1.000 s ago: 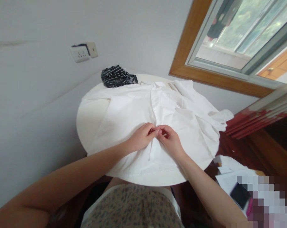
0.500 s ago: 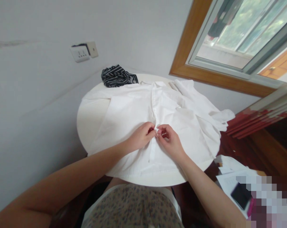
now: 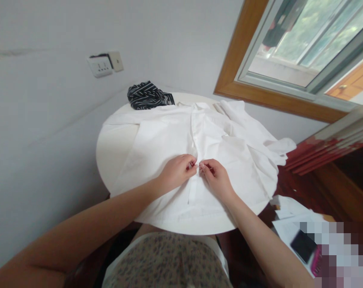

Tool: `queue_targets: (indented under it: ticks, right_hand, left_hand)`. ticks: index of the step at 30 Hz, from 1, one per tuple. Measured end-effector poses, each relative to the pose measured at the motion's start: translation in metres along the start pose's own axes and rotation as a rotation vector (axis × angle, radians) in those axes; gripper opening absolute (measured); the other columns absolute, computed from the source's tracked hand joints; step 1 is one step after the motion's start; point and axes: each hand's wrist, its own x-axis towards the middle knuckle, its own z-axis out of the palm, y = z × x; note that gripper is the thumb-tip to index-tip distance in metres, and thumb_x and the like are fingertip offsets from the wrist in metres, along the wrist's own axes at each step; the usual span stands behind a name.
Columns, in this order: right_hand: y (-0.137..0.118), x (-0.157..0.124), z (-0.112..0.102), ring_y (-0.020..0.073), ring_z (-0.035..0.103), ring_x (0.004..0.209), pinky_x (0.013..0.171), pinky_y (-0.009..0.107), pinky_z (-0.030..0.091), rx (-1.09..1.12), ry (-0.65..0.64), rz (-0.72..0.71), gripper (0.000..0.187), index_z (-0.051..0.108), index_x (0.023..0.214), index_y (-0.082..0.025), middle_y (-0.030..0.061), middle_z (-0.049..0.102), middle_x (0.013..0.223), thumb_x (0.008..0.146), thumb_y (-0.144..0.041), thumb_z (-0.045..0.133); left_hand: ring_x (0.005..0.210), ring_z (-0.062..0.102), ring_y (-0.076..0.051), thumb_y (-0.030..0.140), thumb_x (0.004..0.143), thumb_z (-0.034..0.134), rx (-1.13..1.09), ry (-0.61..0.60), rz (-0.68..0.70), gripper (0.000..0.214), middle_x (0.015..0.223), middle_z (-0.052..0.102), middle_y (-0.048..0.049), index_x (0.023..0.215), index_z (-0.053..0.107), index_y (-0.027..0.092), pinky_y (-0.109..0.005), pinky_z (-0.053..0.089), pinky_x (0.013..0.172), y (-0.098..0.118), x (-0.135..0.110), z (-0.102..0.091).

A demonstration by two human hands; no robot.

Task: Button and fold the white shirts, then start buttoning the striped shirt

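White shirt lies flat, likely to steady its placket; left hand and right hand pinch it below shirt centre.

I am seeing soft light spreading over the white shirt, the window glowing palely at two o'clock, the wall lying shaded at eight, and pixel blocks masking the corner at four.

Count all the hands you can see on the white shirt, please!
2: the left hand and the right hand, with their fingertips close together at the middle of the white shirt. I see no others.
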Motion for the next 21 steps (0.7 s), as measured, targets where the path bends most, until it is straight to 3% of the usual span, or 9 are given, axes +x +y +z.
queue_targets:
  ticks: [11, 16, 21]
  right_hand:
    - [-0.0076, -0.0018, 0.0007, 0.0157, 0.059, 0.072, 0.069, 0.028, 0.046, -0.044, -0.04, 0.029, 0.019, 0.064, 0.086, -0.019, 0.004, 0.064, 0.082, 0.09, -0.032, 0.051]
    - [-0.011, -0.0021, 0.004, 0.0148, 0.052, 0.068, 0.064, 0.026, 0.039, -0.168, -0.07, -0.027, 0.029, 0.055, 0.076, -0.02, 0.0013, 0.057, 0.072, 0.096, -0.038, 0.043]
    - [-0.0089, 0.0013, 0.0086, 0.0151, 0.049, 0.066, 0.061, 0.026, 0.034, -0.284, -0.068, -0.058, 0.028, 0.048, 0.075, -0.022, -0.0003, 0.052, 0.07, 0.098, -0.035, 0.038]
  left_hand:
    - [0.069, 0.057, -0.014, 0.032, 0.088, 0.051, 0.16, 0.005, 0.015, 0.018, 0.074, 0.065, 0.0009, 0.084, 0.064, 0.021, -0.026, 0.037, 0.063, -0.0022, -0.0009, -0.0035]
    - [0.076, 0.059, -0.017, 0.029, 0.091, 0.046, 0.206, -0.02, 0.078, 0.018, 0.08, 0.065, -0.0014, 0.086, 0.06, 0.019, -0.028, 0.04, 0.067, 0.0004, -0.0012, -0.0028]
    - [0.08, 0.058, -0.018, 0.022, 0.091, 0.043, 0.18, -0.027, 0.154, 0.017, 0.084, 0.064, -0.0034, 0.086, 0.058, 0.018, -0.03, 0.042, 0.073, 0.0004, -0.0005, -0.0032]
